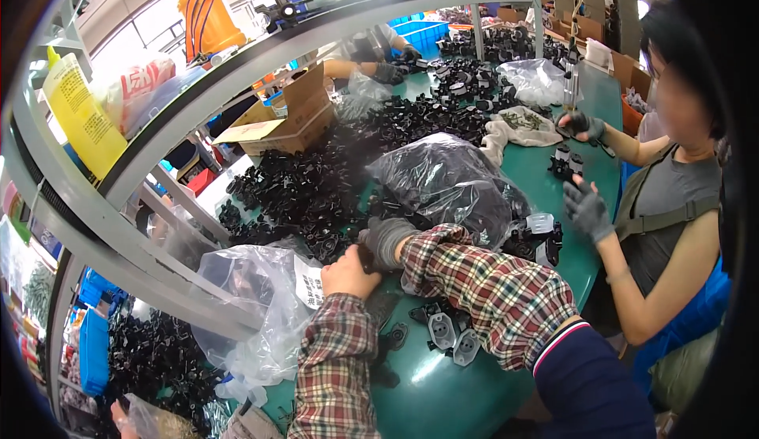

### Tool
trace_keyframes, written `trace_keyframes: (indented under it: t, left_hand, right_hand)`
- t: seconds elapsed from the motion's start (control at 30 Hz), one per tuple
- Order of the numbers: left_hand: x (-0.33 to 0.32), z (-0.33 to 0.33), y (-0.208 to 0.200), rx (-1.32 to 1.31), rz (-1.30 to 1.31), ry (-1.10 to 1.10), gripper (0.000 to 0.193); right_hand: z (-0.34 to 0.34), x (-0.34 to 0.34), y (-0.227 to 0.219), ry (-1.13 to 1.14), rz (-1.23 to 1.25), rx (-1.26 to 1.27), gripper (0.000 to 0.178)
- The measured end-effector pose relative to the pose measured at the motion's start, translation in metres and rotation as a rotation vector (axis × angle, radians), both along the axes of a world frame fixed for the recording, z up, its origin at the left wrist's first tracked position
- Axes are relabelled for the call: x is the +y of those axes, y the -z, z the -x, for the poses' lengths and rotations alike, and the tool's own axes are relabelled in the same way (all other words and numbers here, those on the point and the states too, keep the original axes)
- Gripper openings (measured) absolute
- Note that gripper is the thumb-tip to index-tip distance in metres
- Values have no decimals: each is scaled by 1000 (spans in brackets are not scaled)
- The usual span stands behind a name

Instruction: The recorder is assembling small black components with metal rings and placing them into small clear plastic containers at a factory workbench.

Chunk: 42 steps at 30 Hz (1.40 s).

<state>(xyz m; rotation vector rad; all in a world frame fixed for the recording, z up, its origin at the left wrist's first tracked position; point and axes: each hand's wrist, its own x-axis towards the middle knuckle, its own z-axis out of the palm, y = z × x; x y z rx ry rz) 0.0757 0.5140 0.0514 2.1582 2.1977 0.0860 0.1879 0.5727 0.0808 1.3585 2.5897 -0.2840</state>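
Observation:
My left hand [348, 274], bare, is closed with its fingertips at a small black part [365, 258], mostly hidden between my hands. My right hand [388, 241] wears a grey glove and curls in beside it; what its fingers hold is hidden. Both hands are at the near edge of a heap of black plastic parts [292, 190]. A clear plastic bag [257, 305] lies to the left of my left hand. Beyond my right forearm rests a large clear bag filled with dark parts [451, 186]. Grey-faced housings [453, 338] lie below that forearm on the green table [451, 391].
A grey metal shelf frame [190, 281] stands close on the left and arches overhead. An open cardboard box [288, 123] sits behind the heap. At the right, a gloved co-worker [672, 226] handles a black part [565, 162]. Another person's gloved hands [387, 73] work at the far side.

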Motion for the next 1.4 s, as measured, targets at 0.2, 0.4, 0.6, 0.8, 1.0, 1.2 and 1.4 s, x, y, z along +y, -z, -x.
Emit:
trace_keyframes:
  t: [0.2, 0.4, 0.6, 0.8, 1.0, 1.2, 1.4]
  left_hand:
    - [-7, 30, 7, -1063, -229, -173, 54]
    - [-56, 15, -12, -763, -384, 54, 45]
    - [-105, -25, -9, -45, -216, 343, 39]
    - [-152, 1, -23, -296, -313, 269, 35]
    - [-313, 29, -53, -161, -524, 558, 33]
    - [-435, 14, -11, -165, -274, 483, 37]
    - [-456, 12, -6, -309, -296, 205, 41]
  right_hand:
    - [3, -1, -6, -1, -19, 28, 48]
    - [4, -6, -12, 41, 24, 12, 45]
    - [-3, -32, -45, 227, -34, 423, 43]
    - [-29, -131, -80, -7, 184, 1179, 37]
    - [-73, -277, -32, -391, 297, 1272, 42]
    - [-80, -370, 53, -247, 411, 1136, 51]
    - [-77, -400, 35, -171, 109, 627, 54]
